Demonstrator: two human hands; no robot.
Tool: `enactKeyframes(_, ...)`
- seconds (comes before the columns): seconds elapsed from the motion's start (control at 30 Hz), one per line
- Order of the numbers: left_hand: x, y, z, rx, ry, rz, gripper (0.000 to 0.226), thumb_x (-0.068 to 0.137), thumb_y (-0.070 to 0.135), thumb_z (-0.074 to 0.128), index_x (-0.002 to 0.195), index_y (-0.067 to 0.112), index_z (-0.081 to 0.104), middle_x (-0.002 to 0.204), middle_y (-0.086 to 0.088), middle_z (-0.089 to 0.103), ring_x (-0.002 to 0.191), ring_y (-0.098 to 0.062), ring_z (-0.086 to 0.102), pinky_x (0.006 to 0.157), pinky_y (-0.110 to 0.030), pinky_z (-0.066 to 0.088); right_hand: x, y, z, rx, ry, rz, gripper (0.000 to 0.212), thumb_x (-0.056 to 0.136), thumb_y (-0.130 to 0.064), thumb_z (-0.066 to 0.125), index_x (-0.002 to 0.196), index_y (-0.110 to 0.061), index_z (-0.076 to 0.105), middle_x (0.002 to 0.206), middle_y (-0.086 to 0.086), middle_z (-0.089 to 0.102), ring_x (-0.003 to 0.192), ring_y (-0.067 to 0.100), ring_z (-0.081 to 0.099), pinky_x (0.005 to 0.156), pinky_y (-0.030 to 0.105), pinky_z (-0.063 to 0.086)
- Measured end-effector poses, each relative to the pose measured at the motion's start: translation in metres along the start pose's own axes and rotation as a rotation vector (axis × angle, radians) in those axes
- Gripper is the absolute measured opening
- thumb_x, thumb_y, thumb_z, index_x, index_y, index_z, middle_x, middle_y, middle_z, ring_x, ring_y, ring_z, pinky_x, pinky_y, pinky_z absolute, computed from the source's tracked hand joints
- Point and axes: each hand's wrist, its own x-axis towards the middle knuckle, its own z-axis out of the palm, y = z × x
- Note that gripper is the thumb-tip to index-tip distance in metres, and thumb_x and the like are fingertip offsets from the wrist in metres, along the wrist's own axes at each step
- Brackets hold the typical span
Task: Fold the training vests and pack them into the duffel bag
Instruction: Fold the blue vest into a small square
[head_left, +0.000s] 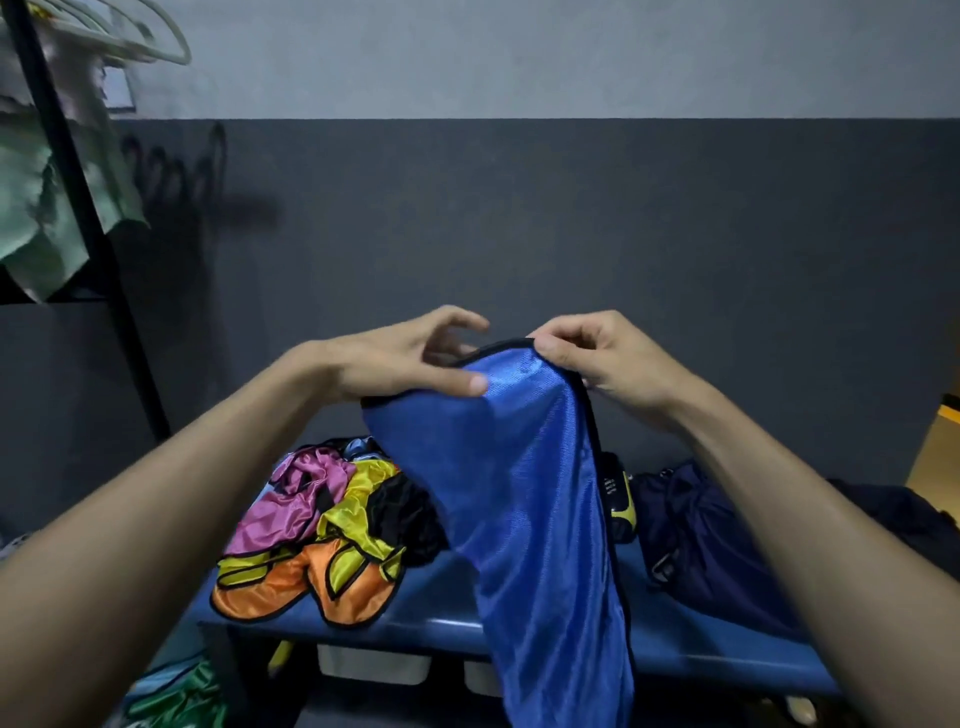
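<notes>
Blue shiny mesh training vest with black edge binding (530, 509): held up in the air in front of the person, above the worktop, hanging down in loose folds from its top edge. Lower end runs out of view at the bottom of the frame.

Right hand (605, 358): grip closed on the vest's black-bound top edge, fingers curled over the binding, thumb side toward the cloth.

Left hand (410, 358): thumb pressed flat on the blue cloth just below the top edge; forefinger raised and bent above the edge, apart from it. Whether the remaining fingers behind the cloth hold it cannot be told.

Pile of unfolded shiny vests (322, 535): lies on the left part of the blue padded worktop (447, 597), behind and to the left of the held vest. Visible colours: pink on top at the back, yellow in the middle, orange at the front edge, black to the right. All crumpled, overlapping.

Dark navy fabric duffel bag (696, 540): rests on the right part of the worktop, slumped, to the right of the held vest. Its opening state cannot be told.

Below the worktop: two white plastic bins (374, 665). Green cloth (182, 696) lies on the floor at the lower left.

Black metal rack (78, 208) stands at the left against the grey wall.
</notes>
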Motion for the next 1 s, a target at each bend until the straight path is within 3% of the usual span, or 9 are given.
enactKeyframes(0.1,0.011,0.012,0.023,-0.056,-0.031,0.039,0.046,0.095,0.048,0.065,0.131,0.02,0.064,0.129,0.008,0.069,0.119,-0.005,0.063,0.103,-0.026,0.046,0.007,-0.009,0.012,-0.104,-0.065,-0.037,0.018,0.103,-0.019,0.062,0.104,-0.009,0.077,0.099,0.004,0.078,0.094,0.02,0.073,0.088,0.033,0.056)
enactKeyframes(0.23,0.016,0.013,0.028,-0.081,-0.031,0.021,0.024,0.099,0.035,0.063,0.091,0.013,0.07,0.076,0.004,0.062,0.066,-0.006,0.055,0.059,-0.017,0.043,0.007,0.0,0.015,-0.051,-0.042,0.014,0.014,0.099,-0.019,0.067,0.106,-0.011,0.076,0.097,0.004,0.079,0.094,0.018,0.074,0.089,0.033,0.057)
enactKeyframes(0.37,0.019,0.005,0.028,-0.048,-0.008,0.047,0.022,0.098,0.026,0.064,0.092,0.007,0.071,0.081,-0.002,0.069,0.072,-0.009,0.06,0.065,-0.019,0.05,-0.006,0.021,0.026,0.077,-0.059,0.139,0.018,0.097,-0.022,0.07,0.111,-0.01,0.068,0.091,0.003,0.072,0.084,0.01,0.064,0.078,0.027,0.049)
enactKeyframes(0.53,0.01,-0.014,0.018,-0.12,-0.057,0.027,0.017,0.098,0.02,0.062,0.092,0.005,0.069,0.087,-0.005,0.072,0.077,-0.013,0.066,0.071,-0.023,0.056,-0.038,0.066,0.046,0.089,-0.302,0.274,0.023,0.087,-0.01,0.08,0.105,-0.001,0.072,0.103,0.021,0.075,0.087,0.023,0.068,0.08,0.045,0.054)
enactKeyframes(0.63,0.001,-0.023,0.006,-0.091,-0.021,0.066,0.019,0.096,0.02,0.062,0.093,0.002,0.068,0.087,-0.004,0.072,0.079,-0.011,0.065,0.073,-0.021,0.055,-0.052,0.093,0.056,0.038,-0.353,0.357,0.015,0.088,-0.01,0.079,0.095,0.002,0.072,0.076,0.002,0.068,0.069,0.011,0.06,0.068,0.034,0.046)
enactKeyframes(0.73,-0.005,-0.025,-0.009,0.011,0.04,0.081,0.021,0.094,0.022,0.065,0.095,0.002,0.07,0.089,-0.005,0.074,0.08,-0.012,0.067,0.073,-0.02,0.055,-0.062,0.107,0.065,0.054,-0.365,0.354,0.019,0.085,-0.015,0.08,0.097,-0.002,0.073,0.089,0.0,0.072,0.082,0.01,0.062,0.08,0.034,0.05)
enactKeyframes(0.83,-0.006,-0.024,-0.016,0.15,0.095,0.107,0.021,0.092,0.029,0.067,0.093,0.009,0.073,0.089,-0.003,0.075,0.08,-0.01,0.065,0.075,-0.02,0.052,-0.065,0.112,0.072,0.14,-0.237,0.299,0.012,0.084,-0.004,0.078,0.081,-0.011,0.07,0.078,-0.021,0.061,0.071,0.0,0.056,0.072,0.021,0.044)
enactKeyframes(0.93,-0.004,-0.023,-0.017,0.207,0.16,0.128,0.02,0.092,0.033,0.068,0.092,0.015,0.074,0.093,-0.008,0.076,0.08,-0.01,0.063,0.08,-0.033,0.05,-0.063,0.124,0.079,0.103,-0.065,0.253,0.039,0.073,-0.026,0.085,0.097,0.001,0.07,0.107,-0.007,0.057,0.09,0.018,0.061,0.085,0.038,0.049)
enactKeyframes(1.0,-0.002,-0.021,-0.018,0.226,0.186,0.149,0.019,0.094,0.035,0.067,0.092,0.016,0.073,0.094,-0.01,0.075,0.08,-0.011,0.063,0.081,-0.036,0.049,-0.065,0.135,0.081,0.199,-0.027,0.288,0.036,0.078,-0.016,0.083,0.107,0.0,0.069,0.115,-0.005,0.065,0.1,0.021,0.067,0.093,0.044,0.053)
